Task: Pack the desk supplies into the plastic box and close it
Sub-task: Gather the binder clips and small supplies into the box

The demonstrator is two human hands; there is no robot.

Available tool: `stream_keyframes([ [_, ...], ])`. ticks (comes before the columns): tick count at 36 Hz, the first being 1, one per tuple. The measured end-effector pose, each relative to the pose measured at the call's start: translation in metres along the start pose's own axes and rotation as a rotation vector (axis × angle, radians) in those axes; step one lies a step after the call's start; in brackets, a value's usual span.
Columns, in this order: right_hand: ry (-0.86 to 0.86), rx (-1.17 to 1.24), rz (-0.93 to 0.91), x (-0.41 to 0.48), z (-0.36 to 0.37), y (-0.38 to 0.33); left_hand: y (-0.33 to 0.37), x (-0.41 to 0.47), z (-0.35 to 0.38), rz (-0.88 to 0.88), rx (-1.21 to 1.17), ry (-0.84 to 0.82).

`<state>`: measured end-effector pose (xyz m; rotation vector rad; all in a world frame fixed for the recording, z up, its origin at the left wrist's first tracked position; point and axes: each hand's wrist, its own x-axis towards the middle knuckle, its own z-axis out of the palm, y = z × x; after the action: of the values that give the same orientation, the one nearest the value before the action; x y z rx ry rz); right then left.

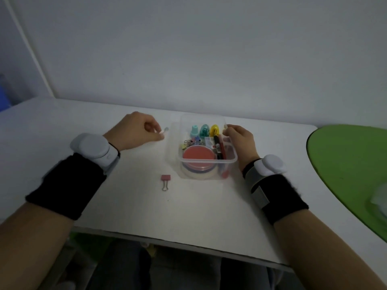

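Note:
A clear plastic box (pixel 230 160) stands on the white desk, holding a red round tin, tape rolls, small binder clips, pens and three coloured caps at its far end. My right hand (pixel 239 141) grips the box's right rim. Left of the box, my left hand (pixel 136 130) pinches a small whitish item (pixel 165 130) between thumb and fingertips; what it is I cannot tell. A pink binder clip (pixel 165 181) lies alone on the desk in front of the box's left corner. No lid can be made out apart from the box.
The white desk (pixel 188 210) has its front edge close to me and a wall right behind the box. A green round surface (pixel 351 164) overlaps the desk's right side, with a pale object at its right edge. Both wrists carry white devices and black bands.

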<state>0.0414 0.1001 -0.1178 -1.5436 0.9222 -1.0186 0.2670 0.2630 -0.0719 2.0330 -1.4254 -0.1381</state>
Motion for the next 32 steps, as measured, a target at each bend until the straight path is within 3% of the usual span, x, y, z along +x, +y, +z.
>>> stream_keyframes([
  [3, -0.001, -0.003, -0.003, 0.0, 0.0, 0.001, 0.019, 0.008, 0.006, 0.029, -0.081, 0.171],
  [10, -0.004, 0.016, -0.002, 0.002, 0.0, 0.002, 0.054, 0.018, 0.036, 0.054, 0.037, 0.081],
  [15, 0.002, 0.018, 0.011, 0.003, 0.001, 0.002, 0.06, 0.016, 0.049, 0.066, 0.202, 0.128],
  [19, 0.003, 0.021, 0.004, 0.002, 0.001, 0.001, 0.059, 0.009, 0.046, 0.109, 0.1, 0.211],
  [27, 0.005, 0.007, -0.012, 0.001, 0.001, 0.0, 0.033, -0.019, 0.036, 0.071, -0.068, 0.147],
  [32, 0.019, 0.008, -0.008, -0.002, 0.002, -0.002, 0.018, -0.039, 0.038, -0.042, 0.159, -0.115],
])
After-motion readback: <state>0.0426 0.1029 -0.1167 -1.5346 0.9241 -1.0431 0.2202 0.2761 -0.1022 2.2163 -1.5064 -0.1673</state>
